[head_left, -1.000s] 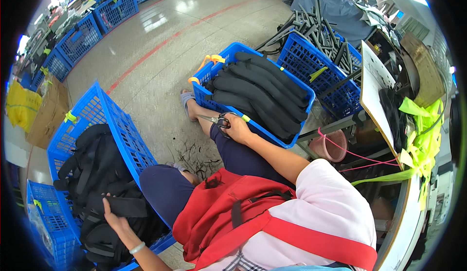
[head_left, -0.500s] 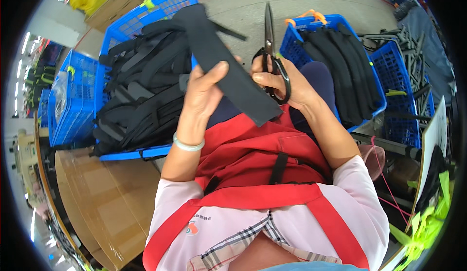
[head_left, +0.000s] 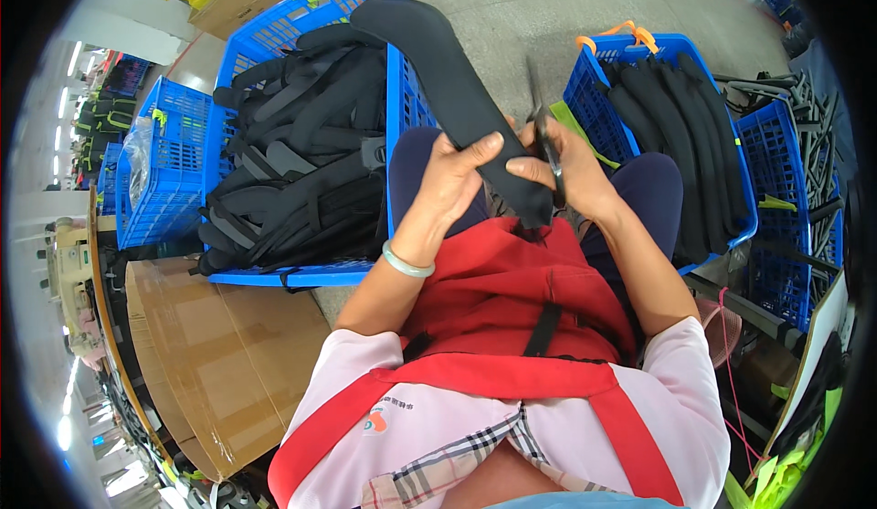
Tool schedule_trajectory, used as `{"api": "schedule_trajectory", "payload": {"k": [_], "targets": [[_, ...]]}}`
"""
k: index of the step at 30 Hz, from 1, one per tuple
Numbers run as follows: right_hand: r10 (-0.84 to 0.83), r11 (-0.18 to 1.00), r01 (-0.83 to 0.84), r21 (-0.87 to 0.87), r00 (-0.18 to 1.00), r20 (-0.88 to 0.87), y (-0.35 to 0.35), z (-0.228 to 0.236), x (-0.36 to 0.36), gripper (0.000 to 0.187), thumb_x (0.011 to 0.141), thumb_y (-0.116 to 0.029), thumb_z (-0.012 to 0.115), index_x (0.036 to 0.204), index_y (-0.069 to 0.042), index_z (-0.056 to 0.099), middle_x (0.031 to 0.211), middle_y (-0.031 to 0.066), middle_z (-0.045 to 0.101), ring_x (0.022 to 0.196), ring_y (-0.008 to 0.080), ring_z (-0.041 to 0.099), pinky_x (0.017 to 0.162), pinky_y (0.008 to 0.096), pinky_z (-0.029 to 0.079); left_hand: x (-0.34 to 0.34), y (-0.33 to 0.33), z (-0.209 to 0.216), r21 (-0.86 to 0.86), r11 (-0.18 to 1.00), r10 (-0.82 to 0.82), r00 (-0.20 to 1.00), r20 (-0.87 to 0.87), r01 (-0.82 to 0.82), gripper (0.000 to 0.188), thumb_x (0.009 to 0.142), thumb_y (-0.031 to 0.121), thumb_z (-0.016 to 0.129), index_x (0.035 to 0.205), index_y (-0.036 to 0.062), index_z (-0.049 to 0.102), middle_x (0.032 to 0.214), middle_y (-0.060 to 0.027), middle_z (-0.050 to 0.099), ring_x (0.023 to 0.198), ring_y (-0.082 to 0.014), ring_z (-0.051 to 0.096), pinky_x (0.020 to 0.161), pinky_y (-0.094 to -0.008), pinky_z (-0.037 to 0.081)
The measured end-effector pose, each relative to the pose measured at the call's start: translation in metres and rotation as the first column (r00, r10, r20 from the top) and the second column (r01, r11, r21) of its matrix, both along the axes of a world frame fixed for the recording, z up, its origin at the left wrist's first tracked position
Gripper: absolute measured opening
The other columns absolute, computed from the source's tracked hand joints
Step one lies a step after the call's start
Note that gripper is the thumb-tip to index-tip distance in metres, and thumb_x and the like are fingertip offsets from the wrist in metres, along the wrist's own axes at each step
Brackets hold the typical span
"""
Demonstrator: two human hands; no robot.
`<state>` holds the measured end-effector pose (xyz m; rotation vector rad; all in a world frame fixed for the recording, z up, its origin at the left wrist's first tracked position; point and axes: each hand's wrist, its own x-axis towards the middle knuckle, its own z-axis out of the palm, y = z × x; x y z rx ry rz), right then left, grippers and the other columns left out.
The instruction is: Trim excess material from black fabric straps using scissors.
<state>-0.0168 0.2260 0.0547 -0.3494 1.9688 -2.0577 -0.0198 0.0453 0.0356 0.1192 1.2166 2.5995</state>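
A black padded strap [head_left: 448, 70], curved at its far end, slants across the space above my lap. My left hand [head_left: 452, 180] is closed around it, thumb on its upper face. In my right hand [head_left: 575, 171] is a pair of scissors [head_left: 545, 134] with black handles, its blurred blades pointing away from me. The right thumb rests against the strap near its lower end, so the two hands are close together. The strap's near end hangs just above my red apron [head_left: 512, 281]. Most fingers of my left hand are hidden under the strap.
A blue basket [head_left: 397, 15] full of black straps stands at the left; another blue basket [head_left: 744, 175] on the right holds neatly stacked black pads. Flattened cardboard [head_left: 219, 344] lies at lower left. More blue crates [head_left: 164, 162] stand farther out on both sides.
My right hand has come in against the strap, with its thumb now on it. The scissors have turned and show edge-on. The strap's lower end has shifted right, and the whole view has shifted.
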Motion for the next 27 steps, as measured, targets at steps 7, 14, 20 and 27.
{"api": "schedule_trajectory", "payload": {"k": [7, 14, 20, 27], "targets": [[0.066, 0.965, -0.088, 0.247, 0.993, 0.095, 0.023, -0.028, 0.010, 0.030, 0.078, -0.010, 0.077, 0.083, -0.006, 0.048, 0.077, -0.0053, 0.042, 0.072, 0.0050, 0.040, 0.064, 0.0214, 0.035, -0.032, -0.014, 0.000, 0.038, 0.998, 0.049, 0.989, 0.143, -0.055, 0.021, 0.086, 0.007, 0.069, 0.105, -0.0013, 0.064, 0.099, -0.0106, 0.067, 0.090, -0.0192, 0.066, 0.082, -0.0348, 0.054], [0.101, 0.900, -0.132, 0.416, 0.990, 0.096, 0.042, -0.046, 0.016, 0.030, 0.079, -0.006, 0.076, 0.082, -0.006, 0.047, 0.076, -0.0055, 0.038, 0.071, 0.0054, 0.038, 0.063, 0.0221, 0.034, -0.057, -0.020, -0.001, 0.136, 0.967, 0.203, 0.973, 0.106, -0.216, 0.017, 0.082, -0.001, 0.070, 0.097, 0.0056, 0.065, 0.095, -0.0041, 0.067, 0.088, -0.0162, 0.065, 0.080, -0.0313, 0.054], [-0.038, 0.946, 0.012, 0.325, 0.997, 0.074, 0.039, -0.037, 0.010, 0.041, 0.077, -0.020, 0.079, 0.096, -0.001, 0.049, 0.076, 0.0045, 0.045, 0.074, 0.0120, 0.042, 0.067, 0.0287, 0.040, -0.055, -0.021, -0.005, 0.128, 0.981, 0.139, 0.989, 0.060, -0.145, 0.018, 0.082, -0.003, 0.070, 0.096, 0.0058, 0.066, 0.092, -0.0044, 0.067, 0.083, -0.0157, 0.065, 0.078, -0.0304, 0.054], [0.067, 0.848, -0.077, 0.524, 0.997, 0.039, 0.019, -0.007, 0.007, 0.068, 0.072, -0.039, 0.081, 0.116, 0.000, 0.046, 0.093, 0.0094, 0.051, 0.084, 0.0178, 0.046, 0.078, 0.0294, 0.043, -0.050, -0.018, -0.015, 0.166, 0.977, 0.117, 0.989, 0.091, -0.131, 0.019, 0.081, -0.005, 0.070, 0.096, 0.0061, 0.066, 0.091, -0.0044, 0.067, 0.083, -0.0157, 0.065, 0.079, -0.0304, 0.054]]}}
